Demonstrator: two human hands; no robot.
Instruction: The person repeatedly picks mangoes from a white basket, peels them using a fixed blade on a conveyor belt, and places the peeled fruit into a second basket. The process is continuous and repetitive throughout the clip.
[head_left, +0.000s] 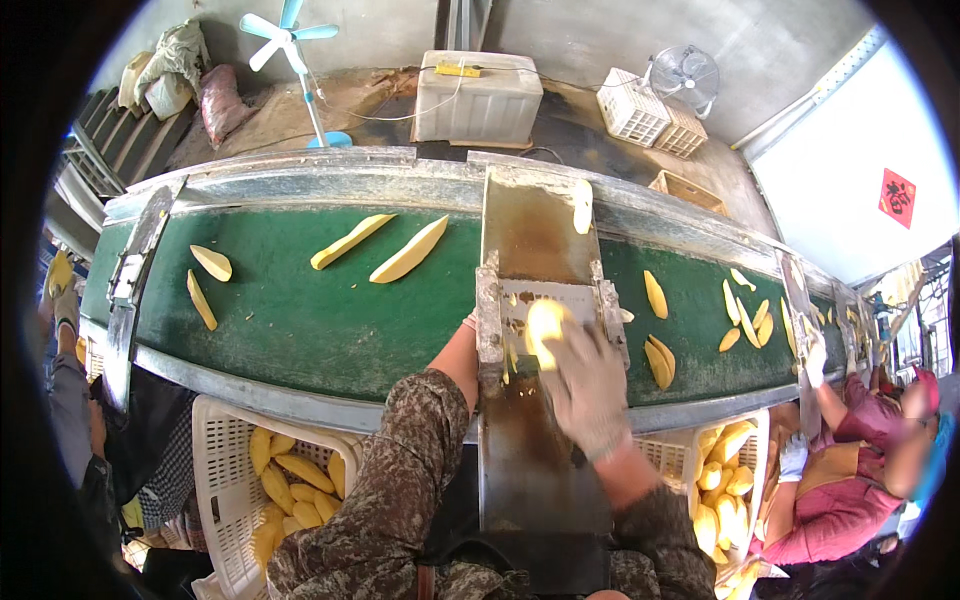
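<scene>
My right hand (589, 379), in a pale knitted glove, holds a peeled yellow root or fruit piece (546, 330) against the slicing plate of a metal slicing stand (540, 450) that spans the belt. My left hand is hidden beneath the stand; only the wrist (471, 322) shows at its left edge. Small yellow scraps lie on the plate left of the held piece. A pale slice (583, 206) rests at the stand's far end. Long yellow slices (411, 251) lie on the green conveyor belt (300, 322) left of the stand, with several more on the right.
White plastic crates (217, 465) of peeled yellow pieces stand on both sides below the belt's metal edge (262, 390). Co-workers' gloved hands (816, 360) are at the far right and far left. Behind the belt are a large pale tub (480, 97) and two fans (684, 75).
</scene>
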